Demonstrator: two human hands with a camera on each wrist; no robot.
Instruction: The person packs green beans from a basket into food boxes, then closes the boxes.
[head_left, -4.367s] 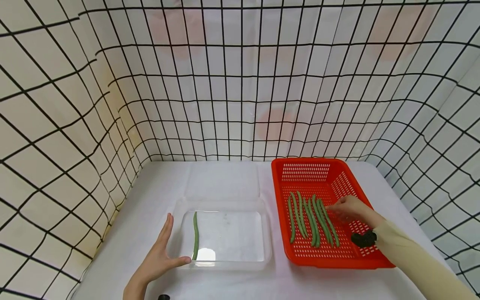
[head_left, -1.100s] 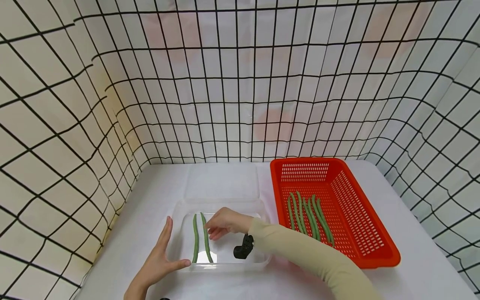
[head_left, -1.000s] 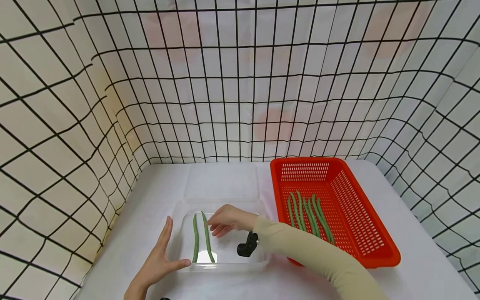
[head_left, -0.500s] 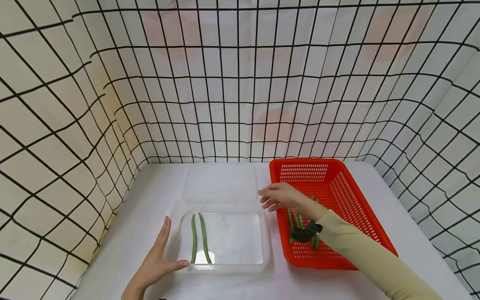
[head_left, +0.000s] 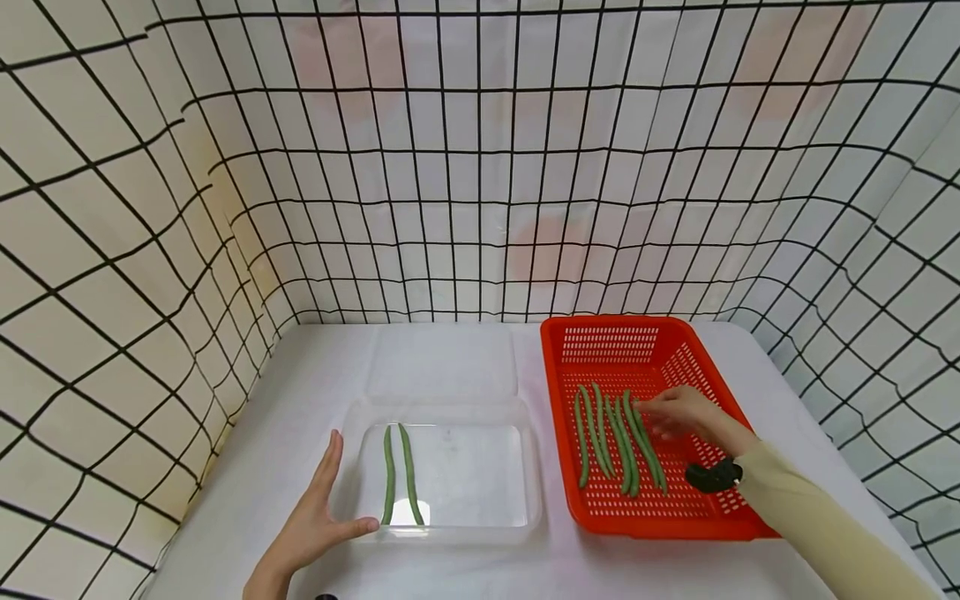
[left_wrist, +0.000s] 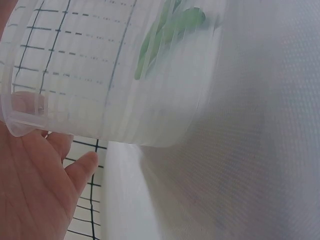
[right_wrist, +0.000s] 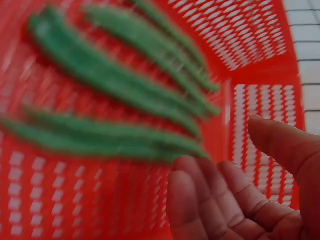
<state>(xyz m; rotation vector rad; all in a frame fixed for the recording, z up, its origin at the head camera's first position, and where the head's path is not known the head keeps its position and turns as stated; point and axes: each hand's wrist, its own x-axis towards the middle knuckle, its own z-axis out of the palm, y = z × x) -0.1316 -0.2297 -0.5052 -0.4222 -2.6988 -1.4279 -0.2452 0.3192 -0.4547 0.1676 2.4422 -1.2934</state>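
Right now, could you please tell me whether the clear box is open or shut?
The box is open: its lid lies behind it, and nothing covers the two beans inside.

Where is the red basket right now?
In the head view, the red basket stands on the right side of the table, beside the clear box, with green beans inside.

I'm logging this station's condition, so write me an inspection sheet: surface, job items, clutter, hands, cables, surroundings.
Surface: white tabletop, no spill seen.
Job items: two green beans in the clear box; more beans in the red basket; flat lid-like panel behind the box.
Clutter: nothing seen.
Hands: left hand, thumb spread, at the box's left side; right hand over the basket, near the beans, no bean visibly gripped.
Cables: nothing seen.
Surroundings: white walls, black grid.
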